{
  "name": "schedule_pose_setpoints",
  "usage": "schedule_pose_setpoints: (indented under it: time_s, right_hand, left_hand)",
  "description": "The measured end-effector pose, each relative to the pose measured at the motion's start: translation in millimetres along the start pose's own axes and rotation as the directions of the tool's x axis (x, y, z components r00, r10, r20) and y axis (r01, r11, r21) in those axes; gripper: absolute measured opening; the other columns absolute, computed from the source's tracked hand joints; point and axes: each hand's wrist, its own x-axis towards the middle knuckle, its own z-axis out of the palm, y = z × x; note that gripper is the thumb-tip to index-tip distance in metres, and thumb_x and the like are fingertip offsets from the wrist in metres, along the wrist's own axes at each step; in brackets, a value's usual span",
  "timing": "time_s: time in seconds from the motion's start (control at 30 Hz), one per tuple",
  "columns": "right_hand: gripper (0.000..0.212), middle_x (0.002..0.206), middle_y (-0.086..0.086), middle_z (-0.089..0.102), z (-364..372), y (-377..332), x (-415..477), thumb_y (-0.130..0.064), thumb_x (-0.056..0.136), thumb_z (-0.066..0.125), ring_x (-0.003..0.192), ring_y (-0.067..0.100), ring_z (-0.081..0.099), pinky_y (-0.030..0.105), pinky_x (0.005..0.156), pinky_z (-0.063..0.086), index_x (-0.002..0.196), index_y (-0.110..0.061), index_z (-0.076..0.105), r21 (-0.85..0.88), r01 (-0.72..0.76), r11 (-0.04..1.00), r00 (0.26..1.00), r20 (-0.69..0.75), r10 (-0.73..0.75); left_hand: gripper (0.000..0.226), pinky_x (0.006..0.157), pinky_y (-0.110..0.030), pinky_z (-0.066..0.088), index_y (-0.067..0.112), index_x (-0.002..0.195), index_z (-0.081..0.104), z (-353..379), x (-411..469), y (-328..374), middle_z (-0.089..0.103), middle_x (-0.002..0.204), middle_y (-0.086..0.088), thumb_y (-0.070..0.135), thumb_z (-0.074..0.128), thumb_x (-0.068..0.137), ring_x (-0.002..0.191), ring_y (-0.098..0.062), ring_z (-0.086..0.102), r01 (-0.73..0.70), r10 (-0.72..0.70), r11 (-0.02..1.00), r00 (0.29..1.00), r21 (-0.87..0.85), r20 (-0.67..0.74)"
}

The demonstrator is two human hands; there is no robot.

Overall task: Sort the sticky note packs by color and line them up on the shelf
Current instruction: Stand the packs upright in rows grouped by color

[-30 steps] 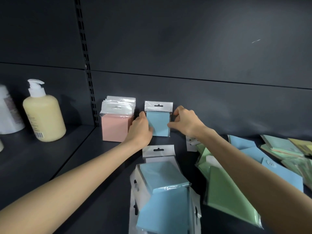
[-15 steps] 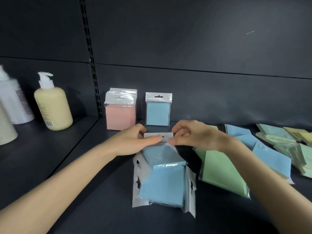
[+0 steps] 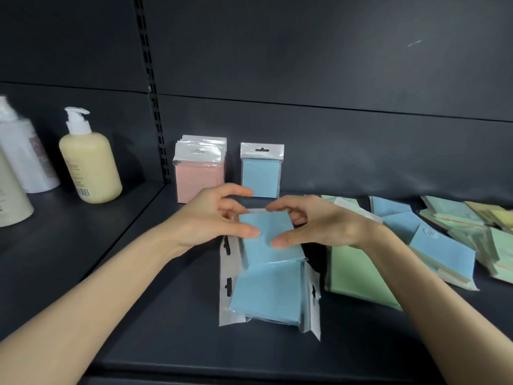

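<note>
Several pink sticky note packs (image 3: 198, 180) stand upright in a row against the dark shelf's back wall. One blue pack (image 3: 261, 173) stands upright just right of them. A loose pile of blue packs (image 3: 268, 293) lies flat at the shelf's middle. My left hand (image 3: 215, 218) and my right hand (image 3: 313, 222) both grip the top blue pack (image 3: 266, 237) of that pile, thumbs on its face and fingers curled behind its far edge. Green packs (image 3: 355, 270) lie flat to the right.
More blue (image 3: 441, 251), green and yellowish packs (image 3: 491, 215) are scattered at the right. On the left shelf section stand a cream pump bottle (image 3: 88, 165) and white bottles (image 3: 25, 159). A slotted upright (image 3: 156, 107) divides the back wall. The shelf's front edge (image 3: 249, 369) runs below.
Both hands let go of the upright blue pack at the back wall, drew back toward me, and took hold of the top blue pack of the flat pile.
</note>
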Motion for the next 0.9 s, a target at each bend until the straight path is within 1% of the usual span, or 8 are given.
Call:
schedule_pose_setpoints:
  time_s: [0.07,0.17,0.23,0.33,0.43,0.57,0.77,0.9]
  right_hand:
    - [0.036,0.068,-0.02,0.064,-4,0,0,-0.013,0.075,0.078,0.052,0.001,0.051,0.009,0.057,0.041,0.107,-0.014,0.06,0.097,0.038,0.995,0.995,-0.096,-0.029]
    - [0.027,0.084,0.0,0.067,-9,6,1,-0.004,0.075,0.076,0.055,0.008,0.057,0.022,0.056,0.051,0.09,-0.011,0.055,0.268,0.053,0.962,0.97,-0.242,0.014]
    - [0.029,0.083,0.003,0.063,-11,11,3,-0.005,0.076,0.075,0.046,0.003,0.057,0.02,0.048,0.05,0.085,-0.014,0.049,0.314,0.047,0.948,0.932,-0.354,0.071]
    - [0.03,0.091,0.005,0.063,-12,18,4,-0.004,0.078,0.074,0.045,-0.001,0.057,0.016,0.045,0.047,0.093,-0.012,0.049,0.353,0.028,0.935,0.894,-0.428,0.135]
    - [0.036,0.098,0.005,0.065,-10,23,7,-0.003,0.078,0.073,0.068,0.009,0.066,0.021,0.051,0.052,0.106,-0.011,0.053,0.323,0.011,0.946,0.896,-0.423,0.133]
    - [0.026,0.1,0.007,0.068,-7,26,9,-0.003,0.078,0.072,0.093,0.023,0.067,0.04,0.07,0.059,0.096,-0.015,0.059,0.284,-0.003,0.959,0.898,-0.42,0.128]
    - [0.031,0.1,0.008,0.064,-8,20,6,-0.004,0.079,0.072,0.088,0.023,0.067,0.028,0.06,0.058,0.104,-0.007,0.053,0.315,0.05,0.948,0.889,-0.447,0.102]
    - [0.031,0.098,0.011,0.068,-6,14,4,-0.001,0.081,0.069,0.087,0.024,0.069,0.03,0.065,0.06,0.103,-0.004,0.048,0.392,0.111,0.913,0.896,-0.438,0.079]
  left_hand:
    - [0.069,0.095,-0.025,0.045,0.032,0.12,0.056,3,2,-3,0.071,0.103,0.006,0.024,0.088,0.06,0.107,-0.015,0.061,-0.058,0.053,0.996,0.996,-0.071,-0.068]
    - [0.077,0.094,-0.021,0.043,0.027,0.131,0.048,9,3,-6,0.059,0.121,0.01,0.032,0.085,0.064,0.115,-0.008,0.055,-0.026,0.018,0.998,0.99,-0.055,-0.142]
    - [0.093,0.096,-0.021,0.038,0.024,0.141,0.035,13,4,-10,0.049,0.132,0.01,0.044,0.081,0.062,0.119,-0.006,0.048,0.058,-0.053,0.997,0.992,0.049,-0.113]
    - [0.103,0.097,-0.023,0.034,0.019,0.146,0.025,20,5,-14,0.043,0.133,0.011,0.05,0.08,0.064,0.119,-0.005,0.042,0.107,-0.099,0.964,0.994,0.242,-0.045]
    - [0.098,0.093,-0.023,0.036,0.019,0.144,0.028,24,8,-14,0.049,0.126,0.009,0.04,0.082,0.066,0.117,-0.009,0.047,0.094,-0.077,0.952,0.995,0.292,-0.069]
    - [0.089,0.089,-0.026,0.045,0.021,0.136,0.04,24,11,-15,0.056,0.11,0.004,0.026,0.087,0.061,0.103,-0.012,0.055,0.082,-0.06,0.974,0.992,0.21,-0.112]
    - [0.076,0.08,-0.024,0.052,0.026,0.123,0.049,16,10,-12,0.059,0.106,0.005,0.008,0.087,0.06,0.09,-0.013,0.063,0.031,-0.021,0.999,0.975,0.042,-0.222]
    - [0.058,0.092,-0.034,0.052,0.012,0.113,0.064,9,12,-17,0.069,0.105,-0.004,0.006,0.087,0.06,0.096,-0.019,0.067,0.027,-0.091,0.975,0.955,-0.219,-0.283]
